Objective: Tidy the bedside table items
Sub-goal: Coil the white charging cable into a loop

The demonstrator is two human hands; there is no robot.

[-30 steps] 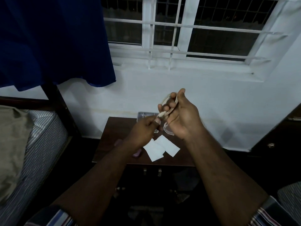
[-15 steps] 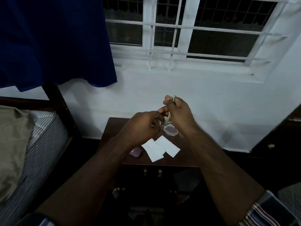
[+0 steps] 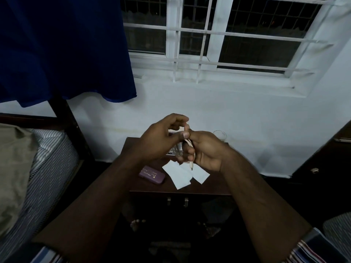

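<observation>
The fingers (image 3: 187, 149) of the right hand (image 3: 204, 150) are curled round a coiled cable (image 3: 190, 149), whose plug end hangs out below the fist; the cable is held in the air above the worktop (image 3: 212, 184). The left hand (image 3: 161, 140) is bent at the knuckles, its thumb pressed on the cable's upper loops — a pinch is likely, though the far fingers are hidden.

The cable is judged light, limp and springy: loops would be expected to slip open if let go, so the bundle is best taken across its middle, with all turns clamped together, and the loose plug end tucked in. No fragility is apparent, bar the plug.

Compared with half a second ago, the hands have been drawn closer together and the coil gathered tighter into the right fist; the plug now dangles — earlier it was not seen. A purple case (image 3: 152, 175), two papers (image 3: 179, 176) and a glass (image 3: 220, 134) lie on the worktop as before.
</observation>
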